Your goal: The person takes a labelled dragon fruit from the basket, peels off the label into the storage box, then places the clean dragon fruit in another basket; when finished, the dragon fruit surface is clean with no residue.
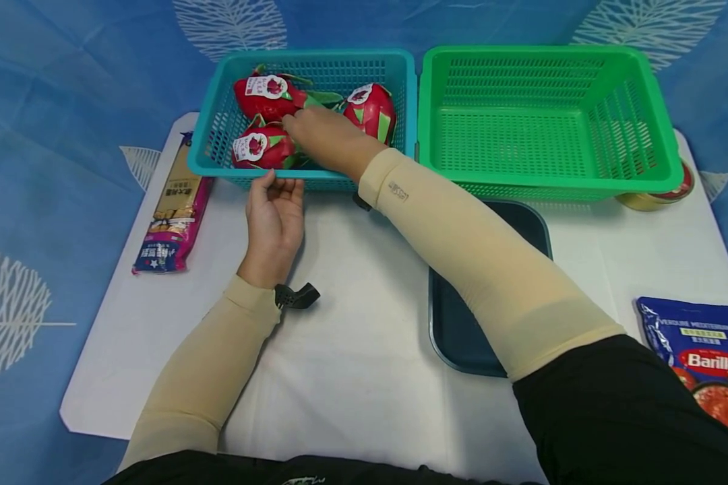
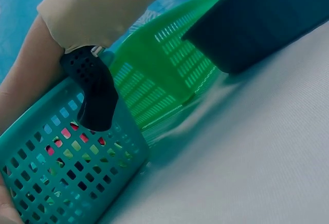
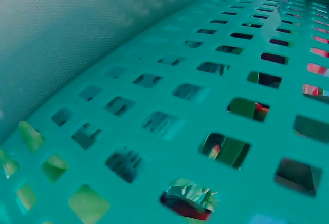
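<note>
Three red dragon fruits with green scales and white labels lie in the teal basket (image 1: pixel 303 176): one at the back left (image 1: pixel 263 98), one at the front left (image 1: pixel 261 149) and one at the right (image 1: pixel 373 111). My right hand (image 1: pixel 327 135) reaches down among them from above, its thumb side close to the front-left fruit. Most of its fingers are hidden, so a hold cannot be confirmed. Palm up, my left hand (image 1: pixel 279 219) touches the basket's front wall with loosely bent fingers. Close up, the right wrist view shows the basket's perforated wall (image 3: pixel 169 100).
A green basket (image 1: pixel 516 135) adjoins the teal one, with a round tin (image 1: pixel 649 199) partly beneath its right end. Below my right forearm lies a dark tray (image 1: pixel 461 337). A noodle packet (image 1: pixel 172 209) lies at left, a blue Barilla pouch (image 1: pixel 704 357) at right.
</note>
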The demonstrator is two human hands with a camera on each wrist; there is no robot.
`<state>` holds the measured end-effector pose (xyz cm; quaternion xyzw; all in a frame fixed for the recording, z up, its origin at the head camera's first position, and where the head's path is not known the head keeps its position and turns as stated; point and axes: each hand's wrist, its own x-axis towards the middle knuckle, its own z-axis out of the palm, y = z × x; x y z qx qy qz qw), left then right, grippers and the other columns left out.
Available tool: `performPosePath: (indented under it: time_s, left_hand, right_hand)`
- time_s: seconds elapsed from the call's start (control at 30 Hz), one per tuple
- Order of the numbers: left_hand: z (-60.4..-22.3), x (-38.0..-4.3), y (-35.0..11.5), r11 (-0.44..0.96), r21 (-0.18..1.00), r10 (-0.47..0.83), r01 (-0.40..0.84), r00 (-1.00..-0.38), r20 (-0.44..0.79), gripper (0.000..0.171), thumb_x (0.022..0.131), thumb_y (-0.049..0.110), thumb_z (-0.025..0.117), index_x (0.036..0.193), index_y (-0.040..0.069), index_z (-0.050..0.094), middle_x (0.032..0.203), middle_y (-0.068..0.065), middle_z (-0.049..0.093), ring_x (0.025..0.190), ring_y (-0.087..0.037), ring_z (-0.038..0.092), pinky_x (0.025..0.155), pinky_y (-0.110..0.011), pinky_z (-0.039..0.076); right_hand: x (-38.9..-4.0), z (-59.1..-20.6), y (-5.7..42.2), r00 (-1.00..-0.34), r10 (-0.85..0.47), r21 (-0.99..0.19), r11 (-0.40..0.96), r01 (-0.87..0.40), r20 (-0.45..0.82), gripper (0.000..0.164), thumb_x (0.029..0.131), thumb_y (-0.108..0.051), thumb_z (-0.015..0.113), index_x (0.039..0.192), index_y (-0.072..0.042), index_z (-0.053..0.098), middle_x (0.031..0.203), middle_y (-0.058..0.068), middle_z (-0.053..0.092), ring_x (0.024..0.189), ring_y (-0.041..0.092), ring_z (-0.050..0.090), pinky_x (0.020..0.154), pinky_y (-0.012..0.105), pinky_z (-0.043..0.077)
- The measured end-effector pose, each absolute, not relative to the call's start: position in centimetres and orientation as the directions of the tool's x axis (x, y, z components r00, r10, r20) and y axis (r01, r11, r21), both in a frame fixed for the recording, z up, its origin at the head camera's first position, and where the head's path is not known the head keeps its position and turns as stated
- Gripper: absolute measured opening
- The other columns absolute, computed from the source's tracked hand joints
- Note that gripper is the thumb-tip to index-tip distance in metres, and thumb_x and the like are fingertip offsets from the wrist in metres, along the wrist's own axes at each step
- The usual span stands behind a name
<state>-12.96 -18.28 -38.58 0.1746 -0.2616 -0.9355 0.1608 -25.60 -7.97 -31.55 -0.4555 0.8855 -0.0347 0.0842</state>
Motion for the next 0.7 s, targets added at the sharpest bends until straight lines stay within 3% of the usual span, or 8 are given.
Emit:
performPosePath:
  time_s: [0.23, 0.7]
  left_hand:
    - [-38.59, -12.88, -18.25, -0.807, 0.550, -0.393, 0.214, -0.890, -0.231, 0.010, 0.109, 0.010, 0.053, 0.110, 0.001, 0.048, 0.103, -0.012, 0.050, 0.093, -0.022, 0.058, 0.102, -0.034, 0.052]
    - [-38.79, -12.91, -18.36, -0.802, 0.559, -0.388, 0.211, -0.895, -0.220, 0.013, 0.110, 0.011, 0.054, 0.113, 0.001, 0.046, 0.106, -0.012, 0.049, 0.096, -0.022, 0.057, 0.102, -0.033, 0.051]
  right_hand:
    - [-25.39, -31.50, -7.71, -0.555, -0.826, -0.124, 0.564, -0.816, -0.103, 0.050, 0.104, -0.010, 0.069, 0.147, 0.004, 0.050, 0.136, 0.020, 0.061, 0.131, 0.030, 0.057, 0.109, 0.036, 0.048]
    - [-24.88, -30.64, -7.11, -0.602, -0.796, -0.226, 0.599, -0.768, -0.061, 0.039, 0.108, -0.009, 0.060, 0.143, 0.004, 0.050, 0.135, 0.017, 0.059, 0.135, 0.026, 0.052, 0.108, 0.029, 0.046]
